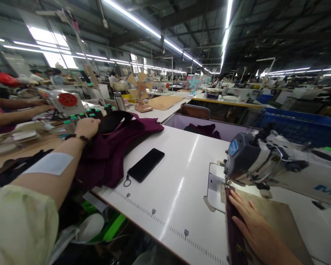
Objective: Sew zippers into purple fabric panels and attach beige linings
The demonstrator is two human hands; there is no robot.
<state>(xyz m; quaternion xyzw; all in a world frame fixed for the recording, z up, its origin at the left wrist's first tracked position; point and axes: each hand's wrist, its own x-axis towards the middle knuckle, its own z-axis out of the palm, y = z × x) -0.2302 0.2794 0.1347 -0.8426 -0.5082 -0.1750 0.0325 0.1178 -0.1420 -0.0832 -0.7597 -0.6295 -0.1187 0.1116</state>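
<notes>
My left hand (87,127) reaches out to the left with fingers curled closed at the edge of a black fabric piece (113,122). That piece lies over a stack of maroon fabric pieces (107,154), which drapes off the table's left side. My right hand (253,221) lies flat with fingers stretched on a beige fabric piece (278,209) and its maroon strip (233,235). The strip's far end is under the presser foot of a white and grey sewing machine (264,158).
A black phone (146,164) with a ring strap rests on the white table (179,184), beside a printed ruler. Behind stand a small fan (140,88), a steel flask (118,100) and a blue crate (300,125). At left, a co-worker's arms (19,110) are at another machine (63,100).
</notes>
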